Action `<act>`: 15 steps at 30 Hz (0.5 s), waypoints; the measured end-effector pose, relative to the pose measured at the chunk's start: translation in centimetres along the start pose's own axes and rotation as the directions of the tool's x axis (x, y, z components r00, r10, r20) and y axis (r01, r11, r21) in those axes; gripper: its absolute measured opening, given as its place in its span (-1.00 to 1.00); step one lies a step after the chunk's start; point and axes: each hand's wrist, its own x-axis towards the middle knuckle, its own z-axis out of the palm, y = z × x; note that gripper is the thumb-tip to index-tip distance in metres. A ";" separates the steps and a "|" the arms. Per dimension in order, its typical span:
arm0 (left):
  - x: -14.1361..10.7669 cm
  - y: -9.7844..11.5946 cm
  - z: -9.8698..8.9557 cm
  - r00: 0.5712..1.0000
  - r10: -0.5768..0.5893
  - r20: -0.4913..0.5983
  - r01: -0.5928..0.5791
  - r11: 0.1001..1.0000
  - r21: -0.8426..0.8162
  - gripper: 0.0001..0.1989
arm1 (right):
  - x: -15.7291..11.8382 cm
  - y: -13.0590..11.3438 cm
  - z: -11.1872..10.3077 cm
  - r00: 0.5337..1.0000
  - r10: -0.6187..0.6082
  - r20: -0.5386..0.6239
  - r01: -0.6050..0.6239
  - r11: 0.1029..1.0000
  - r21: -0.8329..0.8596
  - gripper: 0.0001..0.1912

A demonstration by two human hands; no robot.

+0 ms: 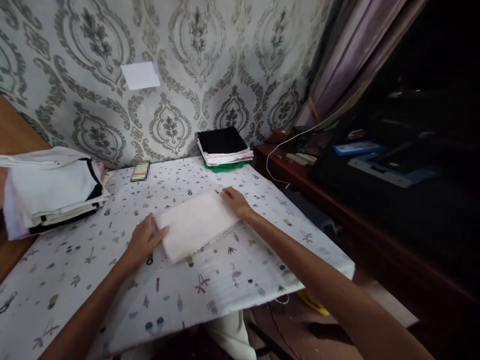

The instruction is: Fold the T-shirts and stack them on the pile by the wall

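A white folded cloth point(198, 222) with a lacy front edge is held at the middle of the table, slightly tilted. My left hand point(144, 235) grips its left end, thumb on top and fingers at the side. At the opposite end, my right hand point(235, 201) has closed around the cloth's right edge; its fingertips are partly hidden. Behind the cloth sits a neat stack of folded clothes point(225, 145), black on top, white and pink in the middle, green at the bottom.
A larger pile of white and black garments point(56, 190) lies on the left. A small blurred card-like object point(140, 171) rests near the wall. The patterned table cover point(180, 305) ends at the front right. Right of it stands a dark red desk point(288, 162) with a white cable point(275, 149).
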 end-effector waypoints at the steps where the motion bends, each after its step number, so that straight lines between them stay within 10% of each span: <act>1: 0.4 0.2 -0.4 1.000 -0.019 -0.024 0.018 1.000 -0.019 -0.10 | -0.8 0.1 -0.1 1.000 0.004 0.002 -0.004 0.999 -0.032 -0.53; 6: 2.5 1.3 -1.7 0.986 -0.155 0.067 0.160 0.984 -0.073 -0.25 | -3.0 -0.8 -0.1 0.989 0.072 0.127 -0.041 0.972 -0.231 -0.43; 15: 0.9 2.9 -1.6 0.986 -0.159 0.047 0.157 0.806 -0.571 -0.47 | -3.2 -0.6 -2.8 0.964 -0.006 0.265 -0.009 0.998 0.054 -0.65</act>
